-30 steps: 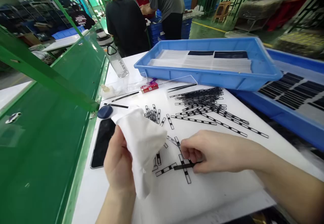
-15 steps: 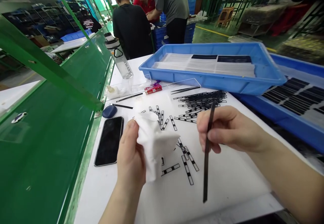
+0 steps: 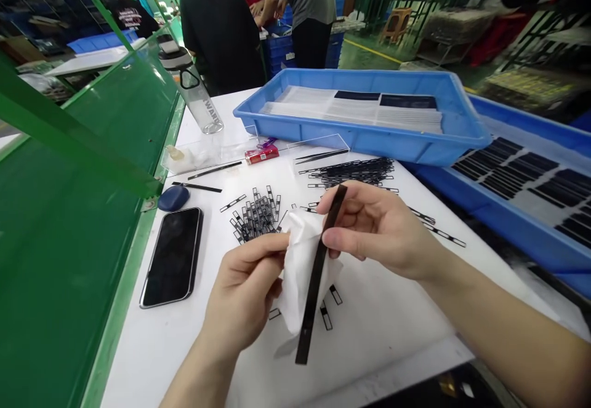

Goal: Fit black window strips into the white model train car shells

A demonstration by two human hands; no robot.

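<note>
My left hand is closed on a crumpled white cloth. Between the thumb and fingers of my right hand is a long, thin black strip, tilted and lying in front of the cloth; whether the two touch I cannot tell. Under and behind the hands, small black-framed strips form a pile on the white tabletop. A second heap of framed strips lies farther back, partly hidden by my right hand.
A phone and a dark blue round object lie at left. Behind stand a water bottle, a red box and a blue tray of stacked sheets. Another blue tray sits right. A green partition borders the left; people stand beyond.
My right hand has brought the black strip leftward to the cloth. My left fingers have closed in on the cloth. The view has shifted, showing more of the small-strip pile.
</note>
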